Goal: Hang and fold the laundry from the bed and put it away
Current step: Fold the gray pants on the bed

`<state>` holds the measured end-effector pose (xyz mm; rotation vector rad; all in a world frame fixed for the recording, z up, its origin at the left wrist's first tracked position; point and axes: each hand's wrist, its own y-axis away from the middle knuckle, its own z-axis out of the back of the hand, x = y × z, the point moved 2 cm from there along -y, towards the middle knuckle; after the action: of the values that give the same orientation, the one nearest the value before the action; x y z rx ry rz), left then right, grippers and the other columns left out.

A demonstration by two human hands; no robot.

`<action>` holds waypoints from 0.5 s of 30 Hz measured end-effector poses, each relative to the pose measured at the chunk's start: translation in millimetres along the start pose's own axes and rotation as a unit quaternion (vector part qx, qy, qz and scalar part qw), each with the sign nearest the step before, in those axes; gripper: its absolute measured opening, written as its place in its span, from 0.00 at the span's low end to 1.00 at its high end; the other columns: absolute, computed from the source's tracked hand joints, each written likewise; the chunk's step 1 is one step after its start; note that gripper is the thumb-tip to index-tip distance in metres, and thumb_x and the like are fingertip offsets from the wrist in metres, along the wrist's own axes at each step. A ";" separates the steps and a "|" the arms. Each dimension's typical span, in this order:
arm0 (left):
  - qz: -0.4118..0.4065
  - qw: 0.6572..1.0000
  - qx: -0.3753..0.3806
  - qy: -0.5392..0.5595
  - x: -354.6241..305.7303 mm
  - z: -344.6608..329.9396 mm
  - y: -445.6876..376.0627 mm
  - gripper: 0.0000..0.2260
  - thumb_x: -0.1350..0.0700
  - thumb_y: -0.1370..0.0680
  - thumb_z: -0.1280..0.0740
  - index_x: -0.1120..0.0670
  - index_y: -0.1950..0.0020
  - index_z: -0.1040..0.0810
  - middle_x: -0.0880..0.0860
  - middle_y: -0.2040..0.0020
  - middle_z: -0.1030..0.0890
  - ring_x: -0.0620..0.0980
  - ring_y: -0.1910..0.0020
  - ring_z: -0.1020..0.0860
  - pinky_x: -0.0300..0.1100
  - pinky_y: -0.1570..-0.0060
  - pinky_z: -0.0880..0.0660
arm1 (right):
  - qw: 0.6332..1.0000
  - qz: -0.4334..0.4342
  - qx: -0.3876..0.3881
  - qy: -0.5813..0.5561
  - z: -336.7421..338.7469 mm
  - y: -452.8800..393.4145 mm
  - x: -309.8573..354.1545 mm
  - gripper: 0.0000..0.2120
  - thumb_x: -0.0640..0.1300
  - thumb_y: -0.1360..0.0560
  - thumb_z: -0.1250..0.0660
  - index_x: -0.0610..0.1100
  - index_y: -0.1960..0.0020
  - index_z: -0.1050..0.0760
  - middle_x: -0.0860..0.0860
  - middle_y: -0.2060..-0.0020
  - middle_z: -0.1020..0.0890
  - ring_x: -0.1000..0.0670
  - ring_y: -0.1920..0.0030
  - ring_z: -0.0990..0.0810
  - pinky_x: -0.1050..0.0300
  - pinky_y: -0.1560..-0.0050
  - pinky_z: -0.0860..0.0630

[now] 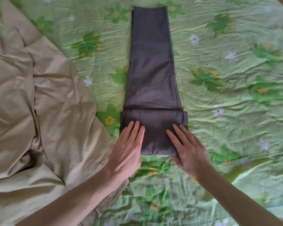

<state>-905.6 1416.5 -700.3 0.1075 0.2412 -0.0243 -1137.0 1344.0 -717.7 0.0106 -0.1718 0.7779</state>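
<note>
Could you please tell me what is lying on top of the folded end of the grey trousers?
Both hands lie flat on the grey trousers' folded end: left hand near its left edge, right hand over its right corner. The fabric beneath them is covered, as is the sheet under the trousers.

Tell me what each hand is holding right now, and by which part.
Nothing is gripped. The left hand and right hand lie flat, fingers straight, pressing the folded near end of the dark grey trousers on the green floral sheet.

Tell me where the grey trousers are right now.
In the head view, the grey trousers lie lengthwise mid-frame on the green floral sheet, right of the beige duvet, their near end folded under both hands.
</note>
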 end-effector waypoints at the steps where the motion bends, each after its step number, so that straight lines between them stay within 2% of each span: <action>1: 0.000 1.000 -0.003 0.007 -0.8 6.7 1.4 0.40 0.68 0.32 0.27 0.64 0.20 0.33 0.64 0.22 0.31 0.62 0.22 0.32 0.54 0.23 0.34 | 1.000 0.008 -0.001 -0.003 6.6 -0.4 0.0 0.31 0.52 0.25 0.35 0.43 0.23 0.27 0.41 0.26 0.25 0.39 0.26 0.26 0.42 0.31 0.23; 4: -0.026 0.999 -0.011 0.034 -0.2 29.5 8.6 0.35 0.66 0.32 0.26 0.63 0.24 0.28 0.61 0.29 0.21 0.58 0.30 0.22 0.47 0.28 0.29 | 0.999 0.040 0.006 -0.020 32.9 2.3 -2.0 0.30 0.54 0.27 0.36 0.41 0.30 0.21 0.44 0.34 0.18 0.42 0.36 0.18 0.46 0.38 0.20; 6: -0.062 0.994 0.016 0.092 5.1 48.3 14.1 0.31 0.64 0.29 0.27 0.59 0.25 0.27 0.55 0.37 0.16 0.49 0.44 0.15 0.40 0.41 0.19 | 0.998 0.034 0.012 -0.046 54.8 6.8 -5.7 0.29 0.55 0.31 0.34 0.42 0.35 0.19 0.47 0.43 0.14 0.43 0.45 0.15 0.49 0.44 0.18; 7: -0.074 0.989 0.038 0.124 9.1 58.4 16.9 0.29 0.62 0.27 0.28 0.56 0.25 0.27 0.51 0.42 0.16 0.41 0.55 0.17 0.35 0.52 0.19 | 0.997 0.022 0.017 -0.066 64.7 8.7 -8.6 0.28 0.54 0.33 0.34 0.43 0.37 0.19 0.49 0.48 0.14 0.43 0.51 0.15 0.49 0.48 0.17; 8: -0.077 0.983 0.061 0.152 12.6 68.3 19.7 0.27 0.60 0.25 0.29 0.53 0.26 0.28 0.45 0.49 0.17 0.36 0.65 0.23 0.29 0.62 0.25 | 0.996 0.010 0.022 -0.089 73.6 10.5 -11.6 0.28 0.54 0.34 0.33 0.44 0.38 0.19 0.49 0.52 0.14 0.44 0.55 0.16 0.49 0.52 0.16; 9: -0.075 0.978 0.073 0.178 14.8 76.6 22.2 0.24 0.58 0.24 0.31 0.51 0.28 0.28 0.40 0.56 0.21 0.37 0.71 0.27 0.28 0.68 0.31 | 0.993 0.002 0.027 -0.114 80.6 12.5 -15.1 0.27 0.53 0.34 0.32 0.45 0.37 0.21 0.50 0.54 0.15 0.45 0.57 0.16 0.49 0.54 0.16; 10: -0.069 0.973 0.073 0.208 16.2 83.3 24.2 0.21 0.57 0.23 0.32 0.49 0.30 0.27 0.38 0.60 0.24 0.40 0.73 0.28 0.28 0.70 0.33 | 0.988 -0.003 0.033 -0.149 85.9 15.1 -18.4 0.27 0.52 0.34 0.31 0.47 0.36 0.22 0.52 0.54 0.15 0.47 0.57 0.16 0.48 0.54 0.16; 12: -0.038 0.952 0.058 0.299 17.3 90.9 27.6 0.16 0.60 0.24 0.30 0.49 0.37 0.25 0.38 0.61 0.23 0.45 0.69 0.25 0.32 0.69 0.32 | 0.965 -0.028 0.049 -0.256 94.0 21.7 -23.1 0.26 0.49 0.31 0.28 0.52 0.33 0.24 0.57 0.52 0.15 0.52 0.56 0.15 0.51 0.55 0.17; 15: 0.065 0.881 0.044 0.467 17.9 88.7 30.4 0.12 0.63 0.22 0.27 0.51 0.42 0.22 0.47 0.56 0.17 0.50 0.57 0.18 0.40 0.58 0.23 | 0.892 -0.127 0.047 -0.432 100.9 30.1 -25.8 0.28 0.37 0.28 0.21 0.61 0.37 0.24 0.54 0.58 0.13 0.51 0.65 0.15 0.55 0.67 0.20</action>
<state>-866.1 1436.8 -615.8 0.2219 1.2043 0.1574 -1191.2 1340.1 -624.0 0.4707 -0.9628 0.4716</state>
